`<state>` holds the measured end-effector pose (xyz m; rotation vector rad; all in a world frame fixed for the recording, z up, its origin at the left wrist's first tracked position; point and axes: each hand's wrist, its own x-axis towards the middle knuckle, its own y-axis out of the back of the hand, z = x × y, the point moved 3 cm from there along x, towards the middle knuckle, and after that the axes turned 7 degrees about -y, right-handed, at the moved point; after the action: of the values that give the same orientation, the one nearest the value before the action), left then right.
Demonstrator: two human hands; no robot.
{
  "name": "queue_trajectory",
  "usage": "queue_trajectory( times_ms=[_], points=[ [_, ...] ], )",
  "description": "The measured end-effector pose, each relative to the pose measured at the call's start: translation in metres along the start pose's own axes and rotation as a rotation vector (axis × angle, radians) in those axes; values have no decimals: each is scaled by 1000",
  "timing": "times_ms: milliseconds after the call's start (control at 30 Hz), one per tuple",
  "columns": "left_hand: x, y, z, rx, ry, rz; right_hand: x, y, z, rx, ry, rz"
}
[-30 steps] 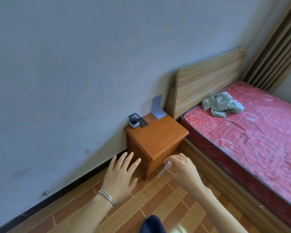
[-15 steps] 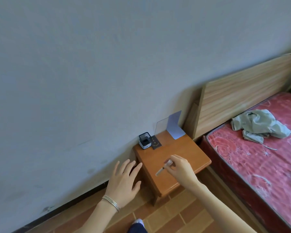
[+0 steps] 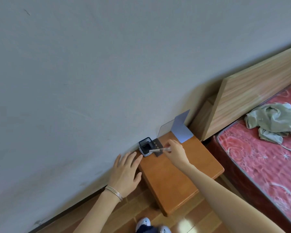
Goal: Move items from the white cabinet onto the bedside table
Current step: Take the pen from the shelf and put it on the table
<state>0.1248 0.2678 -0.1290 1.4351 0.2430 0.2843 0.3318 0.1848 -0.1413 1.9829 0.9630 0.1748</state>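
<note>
Head view: white pen (image 3: 158, 150) pinched in right hand (image 3: 175, 153), tip at pen holder (image 3: 144, 145); left hand (image 3: 126, 172) flat, empty.

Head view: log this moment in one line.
right hand pinches pen, tip at pen holder | left hand open beside bedside table | pen not yet inside

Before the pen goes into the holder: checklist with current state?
1. Grip: right hand pinches the pen by one end: ok.
2. Pen holder upright on the bedside table, at the wall: ok.
3. Pen tip over the holder's opening: it is at the near rim, depth unclear from one view: cannot tell.
4. Pen tilt: nearly level, not tip-down: not ok.
5. Holder's inside free: too dark: cannot tell.
6. Left hand open, holding nothing, beside the holder: ok.
</note>
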Motion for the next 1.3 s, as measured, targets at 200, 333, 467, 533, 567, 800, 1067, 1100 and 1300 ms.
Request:
queue_trajectory(
  times_ms=[200, 333, 467, 533, 567, 800, 1067, 1100, 1300],
  points=[
    [31, -55, -20, -26, 95, -53, 83, -66, 34, 114, -181, -20],
    [37, -94, -29, -28, 131, -64, 119, -112, 55, 193, -278, -6],
    [36, -122, -36, -28, 173, -92, 137, -144, 70, 192, -292, -23],
    [37, -127, -35, -29, 183, -91, 140, -154, 78, 197, -307, -37],
    [38, -128, -35, -31, 190, -88, 142, -157, 81, 197, -307, -46],
    [48, -122, -31, -32, 207, -118, 141, -143, 86, 50, -110, -102],
    [91, -13, -14, 33, 125, -25, 98, -23, 33, -386, 308, -95],
    [99, 7, -9, 37, 105, -2, 88, -1, 23, -405, 344, -63],
    [134, 107, 42, 81, -72, 163, 13, 123, -7, -603, 467, 259]
  ],
)
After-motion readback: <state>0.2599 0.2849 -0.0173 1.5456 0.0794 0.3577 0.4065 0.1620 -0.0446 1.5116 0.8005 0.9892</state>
